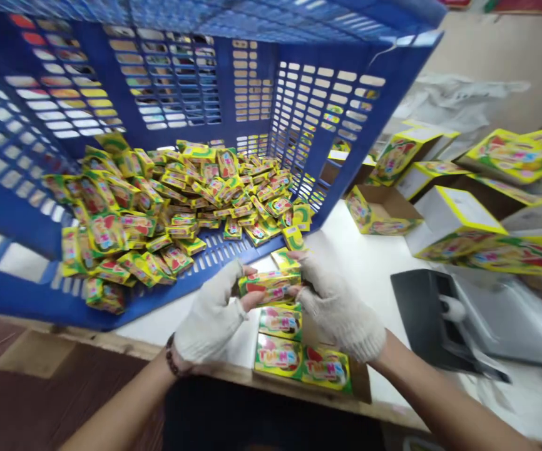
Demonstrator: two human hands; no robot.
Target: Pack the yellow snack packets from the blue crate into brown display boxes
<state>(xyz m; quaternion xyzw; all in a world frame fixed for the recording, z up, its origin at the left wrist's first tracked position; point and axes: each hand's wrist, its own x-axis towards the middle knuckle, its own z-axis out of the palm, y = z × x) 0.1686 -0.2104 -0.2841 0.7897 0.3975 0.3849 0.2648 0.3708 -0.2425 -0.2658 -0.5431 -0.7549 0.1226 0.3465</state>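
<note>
Between my two hands, in front of the blue crate, is a small yellow and green candy box (271, 286) with red fruit pictures. My left hand (212, 313), in a white glove with bare fingertips, pinches its left end. At the right end, my right hand (334, 300), gloved the same way, has its fingers closed on it. Just below, an open cardboard display box (361, 381) holds several candy boxes (279, 356) lettered "TWINS". Part of that display box is hidden under my right hand. Another small box (283, 258) lies behind the held one.
A large blue plastic crate (149, 308) lies on its side, with a heap of small candy boxes (191, 200) inside. Open display boxes (459, 219) stand on the right. Nearer are a black tape dispenser (421, 307) and clear plastic sheeting (510, 313). The table's wooden edge (233, 371) runs along the front.
</note>
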